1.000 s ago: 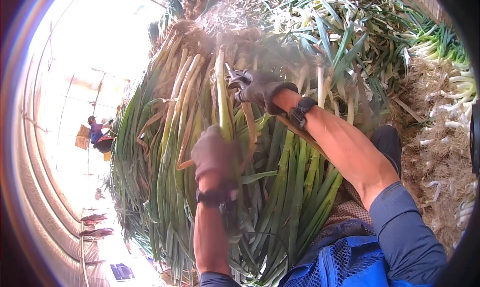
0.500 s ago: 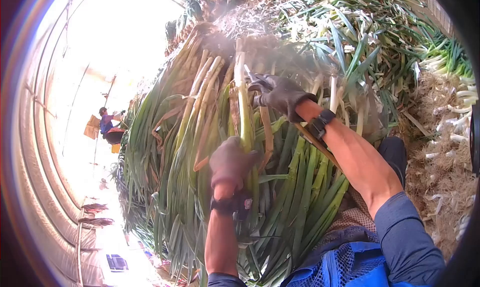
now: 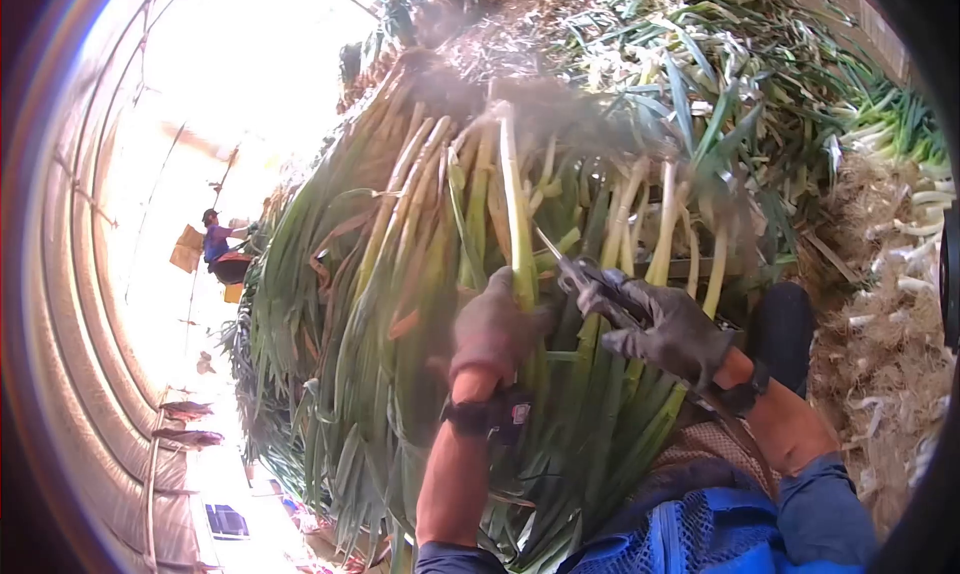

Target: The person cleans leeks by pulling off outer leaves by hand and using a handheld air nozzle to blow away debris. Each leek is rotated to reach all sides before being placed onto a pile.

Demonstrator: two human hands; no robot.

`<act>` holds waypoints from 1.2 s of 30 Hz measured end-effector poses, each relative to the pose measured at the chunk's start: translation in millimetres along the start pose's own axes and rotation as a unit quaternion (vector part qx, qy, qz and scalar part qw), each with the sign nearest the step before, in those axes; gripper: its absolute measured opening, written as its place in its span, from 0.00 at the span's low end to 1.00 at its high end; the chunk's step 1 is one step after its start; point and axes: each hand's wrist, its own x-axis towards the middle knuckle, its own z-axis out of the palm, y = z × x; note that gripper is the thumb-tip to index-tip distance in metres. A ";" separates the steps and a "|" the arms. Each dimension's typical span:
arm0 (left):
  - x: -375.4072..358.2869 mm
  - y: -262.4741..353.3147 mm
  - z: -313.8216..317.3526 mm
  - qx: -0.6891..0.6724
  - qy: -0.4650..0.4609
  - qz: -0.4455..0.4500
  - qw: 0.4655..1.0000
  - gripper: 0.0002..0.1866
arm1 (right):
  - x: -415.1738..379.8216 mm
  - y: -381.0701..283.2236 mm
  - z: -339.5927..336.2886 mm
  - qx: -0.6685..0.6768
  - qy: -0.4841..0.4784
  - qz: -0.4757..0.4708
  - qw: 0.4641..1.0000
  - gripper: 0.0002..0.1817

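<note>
Gripping one pale green onion stalk (image 3: 517, 236) in the gloved left hand (image 3: 492, 326), centre, above a leaning heap of green onions (image 3: 400, 304). Holding scissors (image 3: 575, 271) in the gloved right hand (image 3: 668, 329), just right, blades nearly touching the stalk.

Straw-strewn ground (image 3: 880, 374) — heaped green onions (image 3: 330, 304); trimmed stalks (image 3: 920, 204).

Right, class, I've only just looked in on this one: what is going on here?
A person in gloves is working at a big heap of green onions. The left hand grips one upright stalk, and the right hand holds a small metal tool, probably scissors or a knife, with its tip beside that stalk. More cut onions and dry trimmings lie to the right. Another person works far off.
</note>
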 end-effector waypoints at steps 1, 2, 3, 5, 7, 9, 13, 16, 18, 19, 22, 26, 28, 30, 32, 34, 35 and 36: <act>1.8 -2.9 7.5 -0.009 0.001 0.002 1.000 0.40 | 0.6 5.6 0.9 -0.010 0.024 0.001 1.000 0.38; 6.0 -12.1 16.6 -0.017 0.002 0.004 1.000 0.41 | 5.1 7.2 1.3 -0.032 0.029 0.007 0.999 0.38; 9.1 -18.6 22.3 -0.025 0.005 0.004 1.000 0.42 | 13.0 6.2 0.5 -0.054 0.033 0.012 0.998 0.39; 10.8 -22.5 25.1 -0.031 -0.024 0.002 0.999 0.43 | 31.9 -11.2 -2.0 -0.077 0.044 0.004 0.996 0.42; 11.8 -26.8 27.0 -0.038 -0.032 0.011 0.999 0.43 | 64.2 -21.7 -7.3 -0.113 0.025 0.074 0.990 0.42; 11.7 -31.6 28.0 -0.045 -0.020 0.030 0.998 0.43 | 92.9 -37.2 -9.9 -0.130 0.025 0.112 0.985 0.41; 7.0 -22.9 20.7 -0.060 -0.036 0.007 0.998 0.42 | 152.6 -39.6 -18.5 -0.120 0.057 0.098 0.986 0.38; 7.6 -24.1 24.9 -0.052 -0.020 -0.004 0.998 0.41 | 179.3 -27.3 -24.9 -0.168 0.072 0.080 0.980 0.35; 7.9 -24.8 27.0 -0.027 -0.013 -0.005 1.000 0.41 | 180.7 -15.7 -29.2 -0.165 0.049 0.035 0.984 0.35; 6.7 -22.7 26.3 -0.011 -0.010 -0.005 1.000 0.42 | 168.8 -31.1 -31.6 -0.151 0.037 0.061 0.986 0.35; 4.5 -12.0 24.6 0.047 -0.008 0.006 0.999 0.43 | 124.4 -36.5 -32.6 -0.092 0.014 0.075 0.993 0.34; 4.9 -8.3 31.2 0.104 0.001 0.026 0.994 0.46 | 55.1 32.3 -27.4 0.029 -0.016 0.012 0.999 0.31; 4.4 -5.7 39.2 0.124 -0.001 0.037 0.992 0.48 | 16.9 33.2 -28.4 0.077 -0.027 0.015 0.997 0.32; 2.7 0.6 49.0 0.151 -0.013 0.050 0.987 0.49 | -13.7 25.8 -33.9 0.111 -0.025 0.002 0.994 0.35; -4.1 7.3 61.3 0.174 -0.011 0.057 0.983 0.48 | -31.2 18.1 -37.6 0.117 0.008 0.041 0.992 0.40; -9.0 7.0 75.3 0.190 -0.004 0.065 0.980 0.47 | -37.8 13.7 -37.5 0.167 -0.004 0.000 0.986 0.42; -9.2 2.8 84.9 0.194 0.000 0.071 0.978 0.46 | -34.2 29.3 -36.6 0.086 0.007 0.009 0.996 0.42; -9.7 -0.2 93.2 0.197 0.005 0.077 0.977 0.45 | -30.5 44.9 -35.7 0.005 0.016 0.019 1.000 0.43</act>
